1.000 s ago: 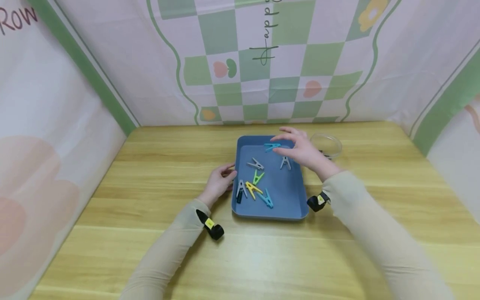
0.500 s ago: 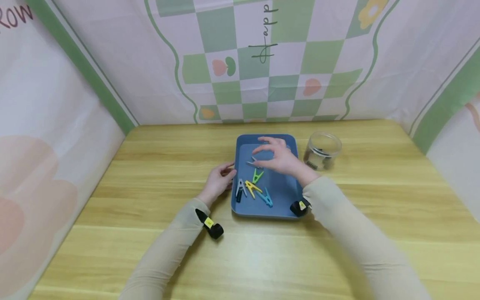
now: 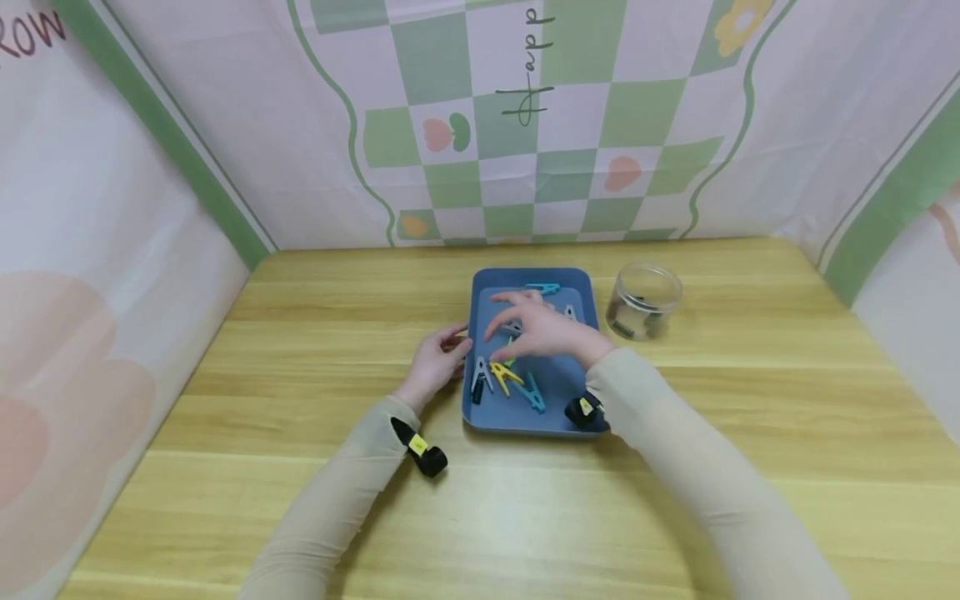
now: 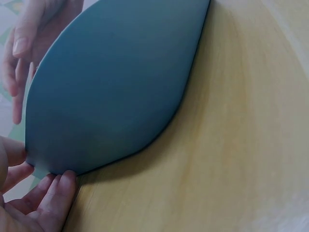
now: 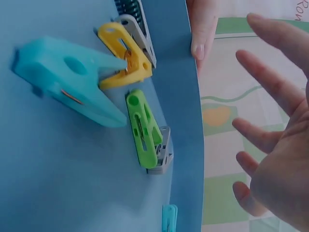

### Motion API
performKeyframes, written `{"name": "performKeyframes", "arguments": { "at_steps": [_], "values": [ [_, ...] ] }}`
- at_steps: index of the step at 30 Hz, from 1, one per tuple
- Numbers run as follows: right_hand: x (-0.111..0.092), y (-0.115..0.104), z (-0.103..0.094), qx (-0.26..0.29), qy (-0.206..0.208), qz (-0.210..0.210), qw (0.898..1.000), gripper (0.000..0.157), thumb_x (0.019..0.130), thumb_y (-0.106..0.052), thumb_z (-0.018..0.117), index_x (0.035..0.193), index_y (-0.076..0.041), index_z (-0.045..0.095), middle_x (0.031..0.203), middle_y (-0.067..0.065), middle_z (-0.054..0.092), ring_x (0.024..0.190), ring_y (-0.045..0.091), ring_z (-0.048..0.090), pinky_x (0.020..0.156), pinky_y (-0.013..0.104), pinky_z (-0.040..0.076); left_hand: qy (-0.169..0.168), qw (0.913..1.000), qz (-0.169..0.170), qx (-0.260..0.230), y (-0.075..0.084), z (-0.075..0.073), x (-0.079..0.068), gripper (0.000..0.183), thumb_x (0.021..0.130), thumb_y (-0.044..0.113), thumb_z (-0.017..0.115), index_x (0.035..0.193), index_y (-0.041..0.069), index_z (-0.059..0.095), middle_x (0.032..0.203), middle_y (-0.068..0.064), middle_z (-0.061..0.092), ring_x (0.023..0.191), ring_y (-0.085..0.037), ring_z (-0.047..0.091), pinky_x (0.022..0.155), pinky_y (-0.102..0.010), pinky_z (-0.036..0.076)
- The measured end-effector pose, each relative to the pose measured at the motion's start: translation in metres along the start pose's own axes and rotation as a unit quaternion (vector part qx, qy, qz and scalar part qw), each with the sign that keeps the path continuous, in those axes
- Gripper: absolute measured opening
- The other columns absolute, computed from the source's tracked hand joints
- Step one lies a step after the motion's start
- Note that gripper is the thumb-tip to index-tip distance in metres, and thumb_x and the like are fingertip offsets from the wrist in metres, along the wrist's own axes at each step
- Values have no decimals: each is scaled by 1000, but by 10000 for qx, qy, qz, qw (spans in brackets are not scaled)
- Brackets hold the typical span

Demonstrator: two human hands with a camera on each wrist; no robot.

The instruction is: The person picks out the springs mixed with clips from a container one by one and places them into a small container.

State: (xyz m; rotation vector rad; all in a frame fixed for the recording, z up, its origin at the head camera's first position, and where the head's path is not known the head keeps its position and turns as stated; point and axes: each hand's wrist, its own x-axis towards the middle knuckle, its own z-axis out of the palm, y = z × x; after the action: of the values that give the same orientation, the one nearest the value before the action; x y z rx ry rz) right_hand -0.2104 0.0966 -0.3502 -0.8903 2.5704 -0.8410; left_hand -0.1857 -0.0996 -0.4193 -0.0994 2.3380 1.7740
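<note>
A blue tray (image 3: 558, 408) on the table holds several clothespins. Against its left wall rests my left hand (image 3: 438, 365), thumb and fingertips touching the outside, as the left wrist view also shows. My right hand (image 3: 543, 329) hovers over the tray with spread fingers and nothing between them. Below its fingertips lie a yellow clothespin (image 3: 506, 377) and a green clothespin (image 5: 142, 130), partly covered in the head view. A light-blue clothespin (image 3: 534, 396) is nearer the front. One grey clothespin (image 3: 481, 372) lies at the left wall beside a small black ribbed piece (image 3: 477, 392).
Right of the tray stands a clear round jar (image 3: 645, 287) with several dark ribbed pieces inside. Another light-blue clothespin (image 3: 543, 288) lies at the tray's far end, with a grey clothespin (image 3: 570, 312) nearby. A patterned cloth (image 3: 510, 183) hangs behind the wooden table (image 3: 360, 300).
My right hand has moved left and toward me, from the tray's far right side to above the yellow and green clothespins, uncovering the jar. The left hand stays at the wall.
</note>
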Motion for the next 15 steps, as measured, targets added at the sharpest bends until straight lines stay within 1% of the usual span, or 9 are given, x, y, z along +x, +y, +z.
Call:
{"name": "performKeyframes", "arguments": {
  "at_steps": [1,2,6,8,9,15],
  "values": [
    [2,1,0,3,-47,-7,10000,31,80,-32,75,105,-15,71,154,13,25,138,44,11,106,75,7,-2,10000,19,4,0,0,0,41,96,18,57,136,15,51,125,-15,57,103,-26,60,77,-31,59],
    [4,2,0,20,-92,-6,10000,30,80,-32,76,105,-15,72,154,13,25,138,43,10,106,75,7,-11,10000,20,18,4,0,-4,41,96,16,56,137,14,50,125,-17,57,103,-27,60,78,-31,59],
    [11,9,1,18,-334,-69,9994,26,80,-31,76,101,-17,72,154,14,25,139,44,8,106,75,8,-2,10000,40,2,3,0,-3,41,96,16,56,136,14,51,125,-17,57,102,-26,60,77,-31,59],
    [12,12,4,-15,-470,-117,9988,24,79,-31,76,98,-17,71,154,15,25,139,46,8,106,75,9,2,10000,10,-23,3,1,-3,41,96,16,56,136,14,51,125,-16,57,103,-26,59,77,-32,59],
    [13,14,5,-45,-549,-135,9984,23,79,-31,76,97,-18,71,154,15,25,139,46,8,106,75,9,10,10000,19,-50,-1,1,1,40,96,17,56,136,16,52,124,-15,57,103,-25,60,77,-31,59],
    [13,15,15,-276,-857,-206,9957,19,76,-33,78,92,-24,74,156,14,20,140,47,3,108,73,5,-1,10000,35,-47,-1,0,1,40,96,16,56,136,16,52,124,-15,57,104,-26,59,77,-31,59]
  ]
}}
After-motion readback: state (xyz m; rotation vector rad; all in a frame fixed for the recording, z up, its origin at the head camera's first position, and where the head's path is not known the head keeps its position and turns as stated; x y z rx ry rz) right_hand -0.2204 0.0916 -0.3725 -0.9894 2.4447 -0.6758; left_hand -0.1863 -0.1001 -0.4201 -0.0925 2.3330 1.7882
